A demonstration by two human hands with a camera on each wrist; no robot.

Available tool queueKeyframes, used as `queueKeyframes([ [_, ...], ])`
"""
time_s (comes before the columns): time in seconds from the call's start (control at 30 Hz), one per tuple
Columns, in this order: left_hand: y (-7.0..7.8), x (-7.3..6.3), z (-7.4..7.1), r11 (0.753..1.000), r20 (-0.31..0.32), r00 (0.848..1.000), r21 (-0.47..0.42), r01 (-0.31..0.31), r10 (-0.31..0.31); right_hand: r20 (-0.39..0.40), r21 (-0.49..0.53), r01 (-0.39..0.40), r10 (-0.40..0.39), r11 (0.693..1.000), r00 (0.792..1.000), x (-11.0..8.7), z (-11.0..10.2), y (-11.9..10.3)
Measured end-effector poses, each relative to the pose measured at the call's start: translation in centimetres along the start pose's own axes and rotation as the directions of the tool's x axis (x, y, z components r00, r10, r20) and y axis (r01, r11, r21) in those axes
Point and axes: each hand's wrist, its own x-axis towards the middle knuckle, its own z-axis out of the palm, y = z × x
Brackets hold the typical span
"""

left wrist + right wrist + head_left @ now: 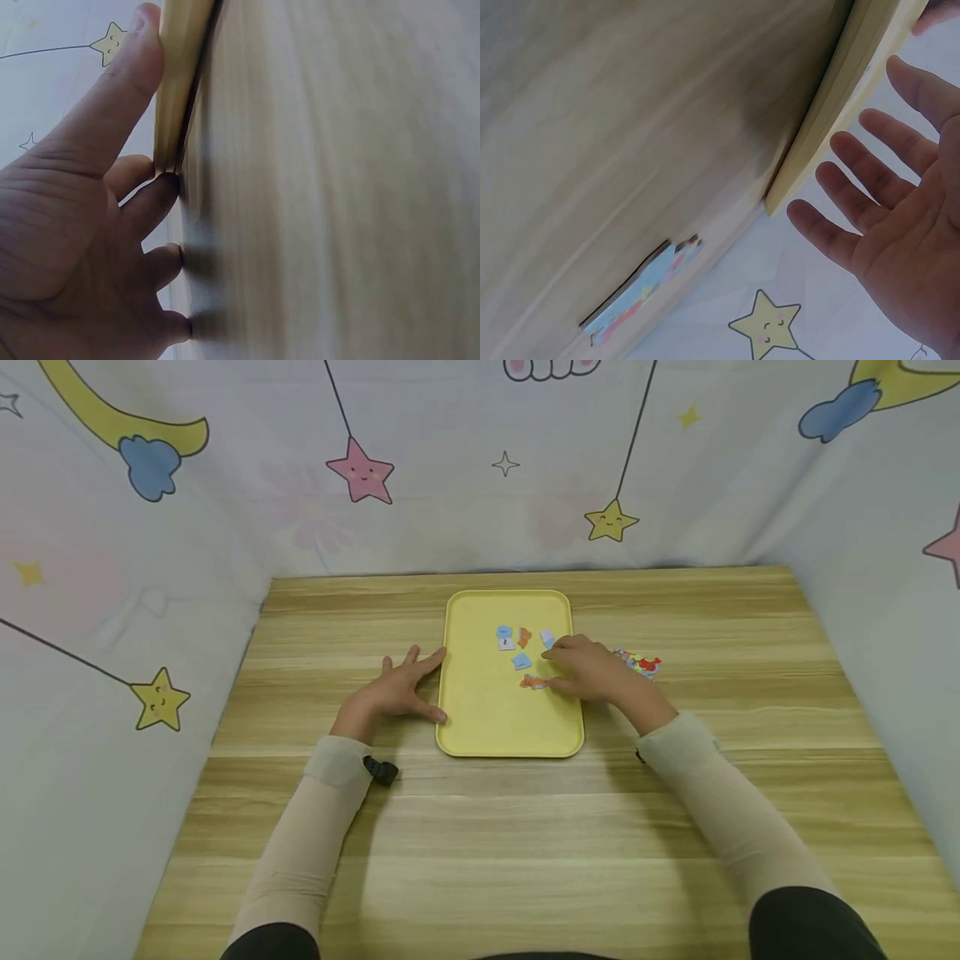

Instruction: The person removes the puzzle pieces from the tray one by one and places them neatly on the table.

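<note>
A yellow tray (510,727) lies on the wooden table, with several small printed pieces on it. My left hand (392,692) is spread at the tray's left side; its thumb and index fingertip touch the side wall. Over the right part of the tray, my right hand (588,672) reaches in with fingers loosely extended. Its thumb tip is right at an orange piece (534,682), and its index finger is close to a white and blue piece (548,638). In the right wrist view nothing shows between the fingers (874,180).
Other pieces on the tray are a blue and white one (506,638), an orange one (524,637) and a light blue one (522,662). A pile of colourful pieces (639,663) lies on the table right of the tray. Patterned cloth (450,527) hangs around the table.
</note>
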Motion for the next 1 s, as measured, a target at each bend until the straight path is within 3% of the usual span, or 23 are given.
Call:
queueKeyframes([
  [0.47,0.1,-0.1,0.0,1.000,-0.002,1.000,-0.004,-0.004,0.004,-0.030,-0.071,0.099,-0.102,0.993,0.994,1.0,1.4,-1.6],
  [1.0,-0.1,-0.1,-0.1,1.000,-0.002,1.000,-0.007,-0.016,0.016,-0.036,-0.086,0.125,-0.129,0.988,0.991,1.3,1.7,-2.5],
])
